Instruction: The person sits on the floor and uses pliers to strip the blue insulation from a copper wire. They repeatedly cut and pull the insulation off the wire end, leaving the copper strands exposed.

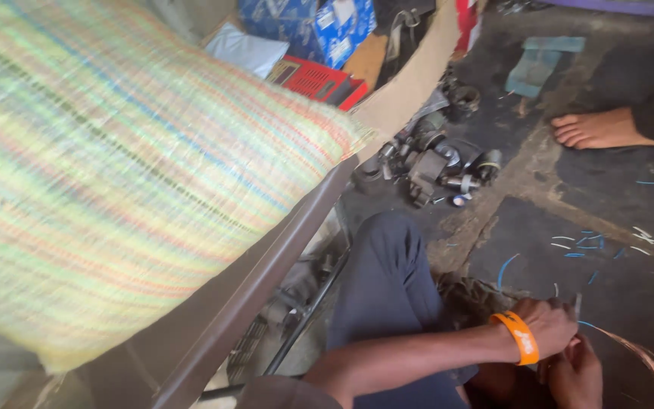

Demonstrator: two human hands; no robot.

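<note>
Copper wire (pixel 633 350) is what both of your hands are gathered on, low at the right of the view, just above the dark floor slab (pixel 562 250) you sit beside. Your left hand (pixel 548 327), the one with the orange wristband (pixel 519 336), is closed over the near end of the strands, its fingers curled tight with a thin grey sliver sticking up above the knuckles; whether that is a blade or a stripped bit of sheath you cannot tell from here. Your right hand (pixel 578 376) sits directly beneath it, touching it, also curled, though its fingertips are hidden, so how firmly it pinches is unclear.

From that double grip the bare copper runs away to your right and slightly downward, a shallow arc toward the right edge of the slab. So its long axis lies roughly crosswise to your forearm, and the free length is all on the far side of both fists. The left hand is the upper one; the right is closer to your lap.

Blue sheath offcuts (pixel 586 244) lie scattered over the slab beyond your hands, well apart from them. Your dark trouser knee (pixel 387 280) rises just left of the grip. Another person's bare foot (pixel 599 129) rests near the slab's far right corner.
</note>
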